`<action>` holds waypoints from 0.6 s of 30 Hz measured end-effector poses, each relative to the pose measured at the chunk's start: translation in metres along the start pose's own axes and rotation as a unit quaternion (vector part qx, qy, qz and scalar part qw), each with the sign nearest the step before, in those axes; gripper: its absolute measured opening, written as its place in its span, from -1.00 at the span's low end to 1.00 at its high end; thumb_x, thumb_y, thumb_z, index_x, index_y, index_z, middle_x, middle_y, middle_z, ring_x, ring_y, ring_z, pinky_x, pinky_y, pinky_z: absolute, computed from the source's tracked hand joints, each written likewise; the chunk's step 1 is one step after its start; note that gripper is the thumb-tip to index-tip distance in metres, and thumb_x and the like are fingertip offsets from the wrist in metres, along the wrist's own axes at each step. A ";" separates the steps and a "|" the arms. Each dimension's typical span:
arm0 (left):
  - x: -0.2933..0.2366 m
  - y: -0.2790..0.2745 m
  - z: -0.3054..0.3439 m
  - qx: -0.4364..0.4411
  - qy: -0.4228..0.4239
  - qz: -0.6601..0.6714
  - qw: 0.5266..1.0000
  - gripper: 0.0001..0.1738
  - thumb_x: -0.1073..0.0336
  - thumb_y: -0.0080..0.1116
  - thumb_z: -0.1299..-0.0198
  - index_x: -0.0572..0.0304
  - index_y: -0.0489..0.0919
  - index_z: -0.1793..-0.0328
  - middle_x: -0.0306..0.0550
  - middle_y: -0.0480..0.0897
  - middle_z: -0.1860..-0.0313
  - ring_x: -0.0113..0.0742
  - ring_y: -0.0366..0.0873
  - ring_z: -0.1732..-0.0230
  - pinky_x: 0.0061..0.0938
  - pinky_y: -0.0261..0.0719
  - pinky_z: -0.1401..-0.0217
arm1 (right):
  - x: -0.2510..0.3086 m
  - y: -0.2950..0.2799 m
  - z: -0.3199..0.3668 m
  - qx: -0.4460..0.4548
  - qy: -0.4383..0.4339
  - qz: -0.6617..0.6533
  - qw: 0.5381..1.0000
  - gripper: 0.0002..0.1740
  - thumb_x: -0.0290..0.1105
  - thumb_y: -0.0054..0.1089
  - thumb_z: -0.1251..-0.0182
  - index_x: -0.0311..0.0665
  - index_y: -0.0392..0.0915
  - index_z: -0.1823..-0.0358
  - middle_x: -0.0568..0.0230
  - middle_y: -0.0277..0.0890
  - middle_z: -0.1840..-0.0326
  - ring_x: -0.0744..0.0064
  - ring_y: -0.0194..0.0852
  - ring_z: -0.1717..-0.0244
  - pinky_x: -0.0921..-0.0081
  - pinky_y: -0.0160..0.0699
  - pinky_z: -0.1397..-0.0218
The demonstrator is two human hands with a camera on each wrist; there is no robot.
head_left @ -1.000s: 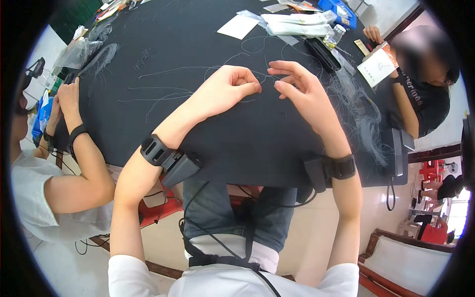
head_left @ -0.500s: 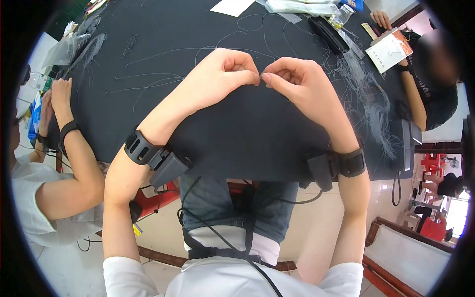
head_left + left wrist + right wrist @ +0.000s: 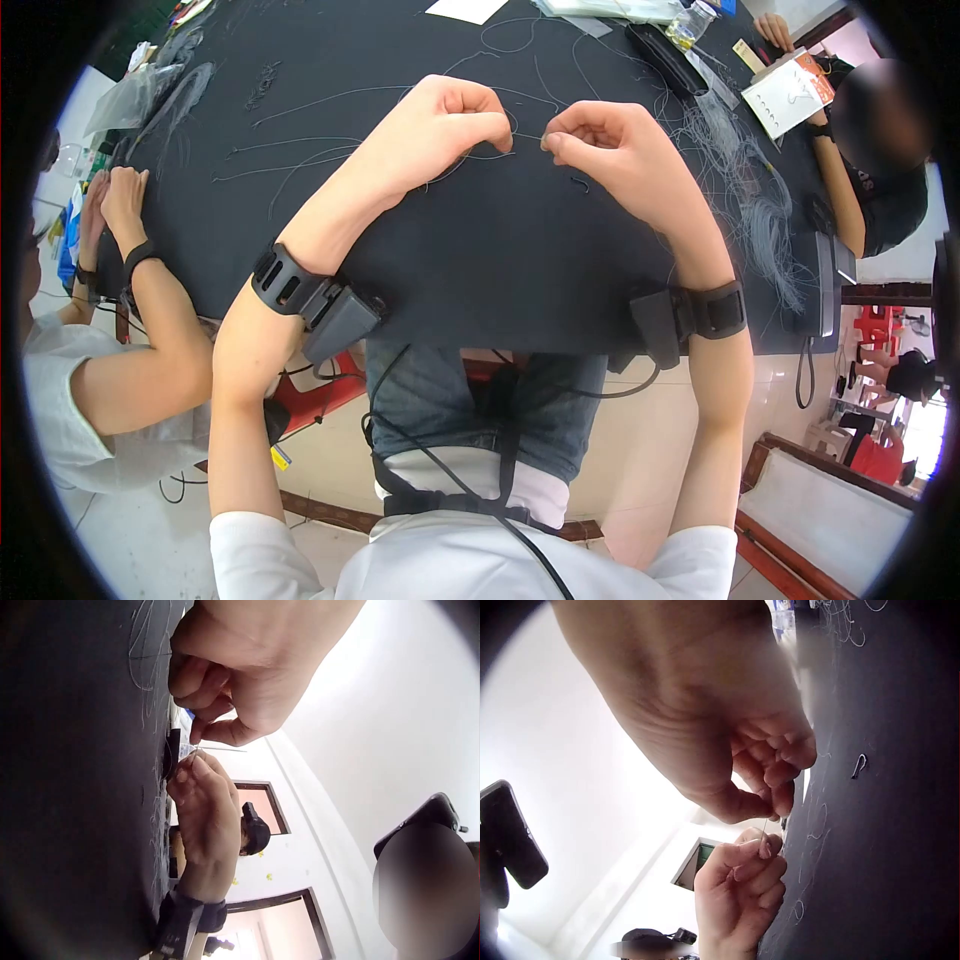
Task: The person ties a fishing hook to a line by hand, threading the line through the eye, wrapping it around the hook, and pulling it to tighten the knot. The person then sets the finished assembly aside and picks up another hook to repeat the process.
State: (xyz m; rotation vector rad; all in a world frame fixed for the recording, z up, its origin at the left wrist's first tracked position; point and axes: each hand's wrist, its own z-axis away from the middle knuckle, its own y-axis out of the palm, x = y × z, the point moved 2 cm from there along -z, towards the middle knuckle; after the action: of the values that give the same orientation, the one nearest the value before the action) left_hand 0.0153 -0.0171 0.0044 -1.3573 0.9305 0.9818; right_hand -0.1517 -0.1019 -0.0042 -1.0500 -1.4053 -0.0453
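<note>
Thin line (image 3: 527, 136) runs between the two hands above the black table (image 3: 480, 260). The left hand (image 3: 445, 135) pinches it between thumb and forefinger, the other fingers curled. Opposite, the right hand (image 3: 620, 160) pinches the line with thumb and fingertips, a small gap from the left. In the right wrist view a short strand (image 3: 765, 826) shows between the fingertips. A small dark looped piece (image 3: 581, 184) lies on the table below the right hand, seen too in the right wrist view (image 3: 859, 766). Loose strands (image 3: 300, 155) spread left of the left hand.
A tangled bundle of pale line (image 3: 755, 210) lies at the right, below a black case (image 3: 666, 62). A jar (image 3: 692, 24), plastic packets (image 3: 620, 10) and white paper (image 3: 467, 9) are at the back. People sit at both sides; one holds a printed card (image 3: 788, 100).
The hands came together, fingertips meeting, and have now drawn slightly apart with line between them. The right fingers, spread earlier, have closed into a pinch. The head view has shifted a little.
</note>
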 end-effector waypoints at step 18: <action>0.012 0.004 -0.007 0.048 0.015 -0.076 0.996 -0.82 0.33 0.06 -0.12 0.28 0.60 0.32 -0.15 0.61 0.41 -0.49 0.53 0.32 -0.59 0.45 0.15 | 0.002 -0.018 0.004 0.114 0.092 0.182 0.972 -0.84 -0.44 0.22 -0.01 -0.43 0.56 0.44 0.24 0.47 0.60 0.54 0.40 0.54 0.60 0.42 0.40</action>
State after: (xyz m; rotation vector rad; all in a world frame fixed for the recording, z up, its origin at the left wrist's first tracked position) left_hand 0.0158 -0.0235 -0.0080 -1.3432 0.8723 0.7933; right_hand -0.1652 -0.1086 0.0065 -1.0653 -1.0087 0.2745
